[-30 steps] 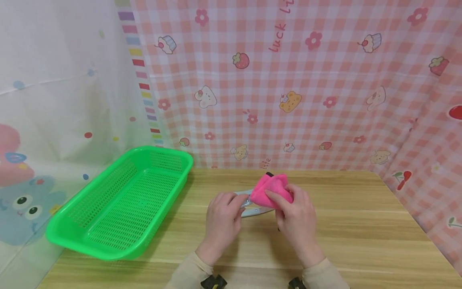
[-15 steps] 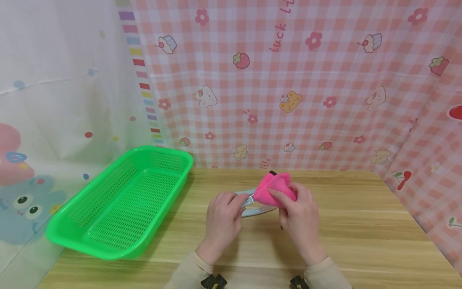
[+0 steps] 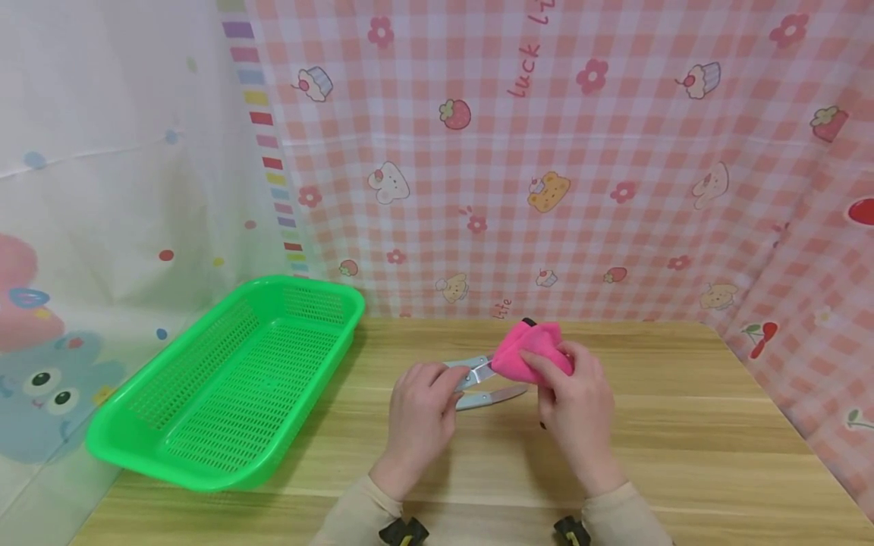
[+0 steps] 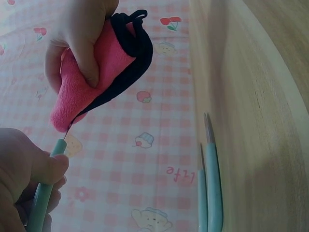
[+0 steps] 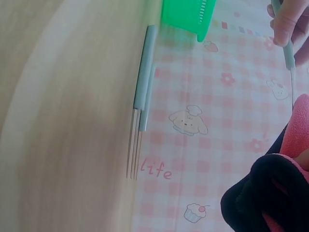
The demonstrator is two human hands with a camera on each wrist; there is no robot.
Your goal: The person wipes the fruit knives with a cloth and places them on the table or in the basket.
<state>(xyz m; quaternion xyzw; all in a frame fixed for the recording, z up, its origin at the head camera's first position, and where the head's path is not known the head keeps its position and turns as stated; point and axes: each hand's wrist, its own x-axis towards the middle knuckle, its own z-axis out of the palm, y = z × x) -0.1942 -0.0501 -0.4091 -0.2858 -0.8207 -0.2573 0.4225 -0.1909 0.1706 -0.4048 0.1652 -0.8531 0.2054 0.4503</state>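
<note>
My left hand (image 3: 421,409) grips the pale blue-green handle (image 4: 43,198) of a utensil. Its metal end runs into a folded pink cloth (image 3: 529,353) with black edging and a small loop, so I cannot tell which utensil it is. My right hand (image 3: 579,406) pinches the cloth around that end, thumb on top. On the table beneath lie two more utensils with similar handles. The nearer is a fork (image 5: 135,140), its tines pointing right in the head view. Beside it, a second utensil (image 4: 202,198) is partly covered by the held one in the head view.
A green plastic basket (image 3: 355,322) with perforated sides stands at the left of the wooden table (image 3: 683,425). A pink checked curtain (image 3: 423,152) hangs behind the table, and a white printed sheet (image 3: 136,189) hangs on the left.
My right hand has drawn the pink cloth to the right and slightly away, and more of the utensil's metal neck shows. My left hand stays in place on the handle.
</note>
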